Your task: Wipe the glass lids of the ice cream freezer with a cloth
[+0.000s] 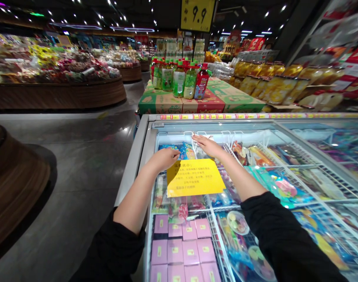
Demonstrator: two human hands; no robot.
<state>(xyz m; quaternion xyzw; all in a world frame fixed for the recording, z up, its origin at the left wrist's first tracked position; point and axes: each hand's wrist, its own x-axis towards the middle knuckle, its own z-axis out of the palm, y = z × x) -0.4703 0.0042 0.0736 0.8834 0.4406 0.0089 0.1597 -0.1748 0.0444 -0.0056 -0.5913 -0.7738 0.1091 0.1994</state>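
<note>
Over the glass top of a chest freezer point(158, 131), both my arms reach forward. My left hand point(166, 157) is near the left side, its fingers curled in; what they hold, if anything, is hidden. Farther back, my right hand point(207, 145) lies flat with fingers stretched toward the left. A small whitish patch shows by its fingertips and behind it, too unclear to name. Between my forearms a yellow notice sheet point(196, 182) with printed text lies on the glass. Under the glass are pink boxes point(175, 250) and colourful ice-cream packets point(284, 186) in white wire dividers.
Behind the freezer, bottles point(179, 80) stand on a green and red carton display point(234, 96). Jars of yellow fruit point(280, 88) are stacked at right. Round wooden display stands point(58, 94) are on the left, beside the grey tiled floor point(87, 172). A price sign point(198, 15) hangs overhead.
</note>
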